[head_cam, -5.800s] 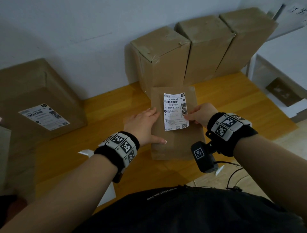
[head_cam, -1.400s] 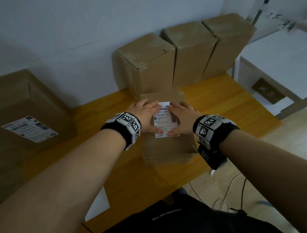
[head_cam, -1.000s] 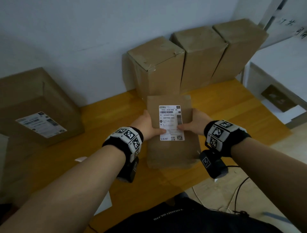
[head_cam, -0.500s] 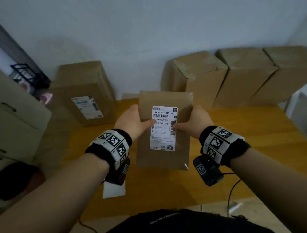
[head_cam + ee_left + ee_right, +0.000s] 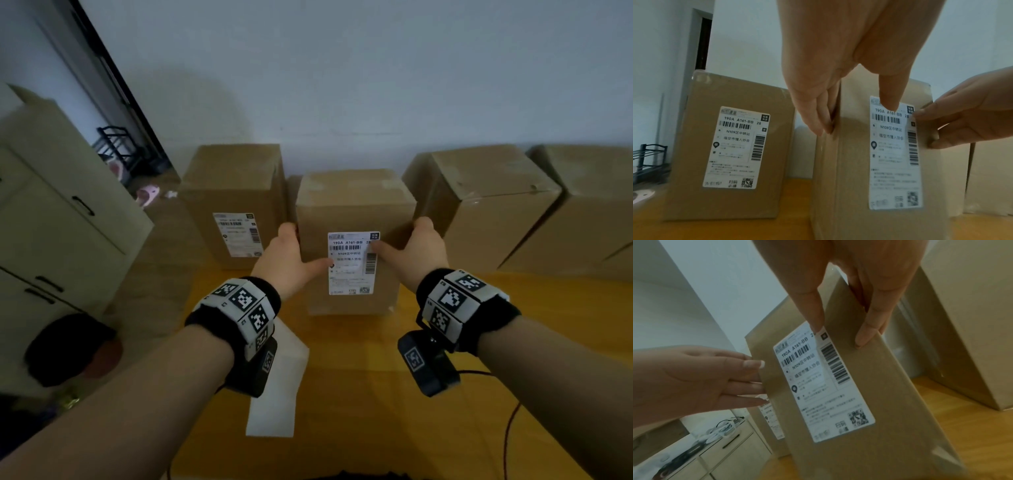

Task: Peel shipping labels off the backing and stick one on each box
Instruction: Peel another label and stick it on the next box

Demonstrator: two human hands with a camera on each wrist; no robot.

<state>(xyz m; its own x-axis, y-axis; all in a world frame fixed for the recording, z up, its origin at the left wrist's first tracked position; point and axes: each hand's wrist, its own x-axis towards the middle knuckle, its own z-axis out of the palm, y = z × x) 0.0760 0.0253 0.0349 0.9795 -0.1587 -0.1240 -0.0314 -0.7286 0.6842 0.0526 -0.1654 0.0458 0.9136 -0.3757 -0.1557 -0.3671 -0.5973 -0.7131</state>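
Observation:
A brown cardboard box stands upright at the middle back of the wooden table, a white shipping label stuck flat on its front. My left hand grips its left edge, thumb on the front beside the label, fingers along the side. My right hand grips the right edge, thumb on the label's top right corner. The left wrist view shows the same box and label. A second labelled box stands just left of it.
Two unlabelled boxes stand against the wall to the right. A white backing sheet lies on the table under my left wrist. A cream cabinet stands at the left. A red cable hangs at the front right.
The box lay flat while both hands pressed the label down. Both hands then gripped its sides, lifted it, stood it upright and carried it left and back, beside the other labelled box.

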